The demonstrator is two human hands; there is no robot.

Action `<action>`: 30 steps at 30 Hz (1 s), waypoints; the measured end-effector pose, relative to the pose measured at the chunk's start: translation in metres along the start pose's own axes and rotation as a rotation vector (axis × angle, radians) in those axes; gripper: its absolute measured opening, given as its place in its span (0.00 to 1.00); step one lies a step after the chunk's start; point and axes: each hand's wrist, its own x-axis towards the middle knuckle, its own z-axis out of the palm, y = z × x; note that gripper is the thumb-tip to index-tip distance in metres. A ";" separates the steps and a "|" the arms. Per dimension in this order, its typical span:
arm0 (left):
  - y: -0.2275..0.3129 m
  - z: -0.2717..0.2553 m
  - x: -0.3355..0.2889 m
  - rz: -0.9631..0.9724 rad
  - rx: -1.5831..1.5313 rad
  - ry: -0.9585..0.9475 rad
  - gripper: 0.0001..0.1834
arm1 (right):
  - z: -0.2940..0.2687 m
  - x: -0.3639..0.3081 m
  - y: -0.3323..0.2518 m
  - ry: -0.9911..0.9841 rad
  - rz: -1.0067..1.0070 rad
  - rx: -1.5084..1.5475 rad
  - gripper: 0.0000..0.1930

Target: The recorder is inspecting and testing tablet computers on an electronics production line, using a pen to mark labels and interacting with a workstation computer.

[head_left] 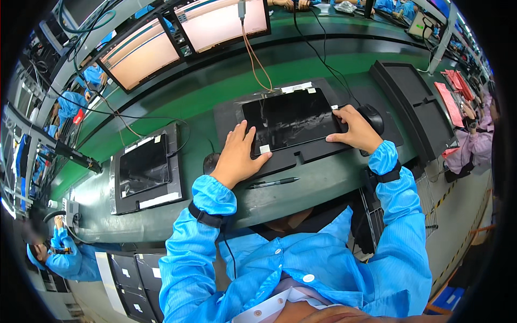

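Note:
A black tablet (293, 119) with a glossy screen and small white labels lies on a dark foam pad (318, 152) in front of me. My left hand (239, 154) rests at the tablet's left end, fingers spread, thumb by the white label at its lower left corner. At the right end is my right hand (360, 129), thumb and forefinger apart at the tablet's edge, the other fingers curled. A small white piece (334, 107) sits by that forefinger. Neither hand is closed round anything that I can see.
Left stands a second tablet (144, 168) on its own pad. A pen (273, 183) lies near the front edge. One black mouse (371, 119) is beside my right hand, another (211, 163) beside my left. A black tray (412, 107) stands right; monitors (221, 24) and hanging cables are behind.

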 end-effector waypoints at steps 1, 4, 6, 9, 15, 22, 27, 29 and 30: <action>0.001 0.000 -0.001 -0.002 0.000 0.020 0.42 | 0.001 -0.001 0.003 0.010 -0.003 0.007 0.42; 0.002 0.000 -0.002 -0.034 -0.037 0.022 0.41 | 0.003 0.001 0.012 0.035 -0.061 -0.045 0.41; 0.003 0.001 0.000 -0.021 -0.069 0.039 0.39 | 0.005 0.003 0.018 0.096 -0.162 -0.054 0.40; 0.005 0.002 0.003 0.009 -0.043 0.036 0.38 | 0.005 -0.001 0.020 0.073 -0.105 -0.123 0.40; 0.033 -0.020 -0.007 -0.118 -0.067 -0.100 0.42 | -0.049 -0.050 0.040 0.324 -0.138 -0.276 0.33; 0.097 -0.064 -0.083 0.217 -0.502 -0.149 0.23 | -0.136 -0.174 0.133 0.355 0.636 -0.921 0.25; 0.119 -0.041 -0.093 0.223 -0.603 -0.256 0.15 | -0.155 -0.206 0.150 0.278 0.566 -0.872 0.23; 0.118 -0.035 -0.093 0.204 -0.567 -0.311 0.13 | -0.161 -0.211 0.144 0.324 0.497 -0.853 0.22; 0.115 -0.033 -0.095 0.196 -0.555 -0.307 0.12 | -0.163 -0.214 0.139 0.357 0.494 -0.853 0.20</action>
